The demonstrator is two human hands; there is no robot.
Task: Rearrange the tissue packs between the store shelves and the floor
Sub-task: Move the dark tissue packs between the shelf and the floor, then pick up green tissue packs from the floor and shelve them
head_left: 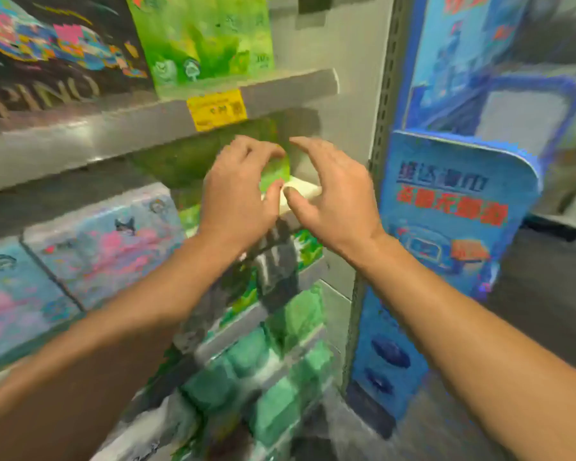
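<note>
A green tissue pack [275, 171] sits on the middle shelf, just under the grey shelf edge [113, 134]; its pale end [305, 191] points right. My left hand [236, 194] grips the pack's near corner, fingers curled over the top and thumb below. My right hand [333, 194] hovers at the pack's right side with fingers spread and lightly bent, thumb close to the pale end; I cannot tell whether it touches. The view is blurred.
Another green pack [203, 41] stands on the upper shelf above a yellow price tag [217, 109]. Pink-and-blue packs [90, 247] fill the left of the middle shelf. Green packs [280, 361] are stacked below. A blue display stand [456, 207] rises right of the shelf post [384, 94].
</note>
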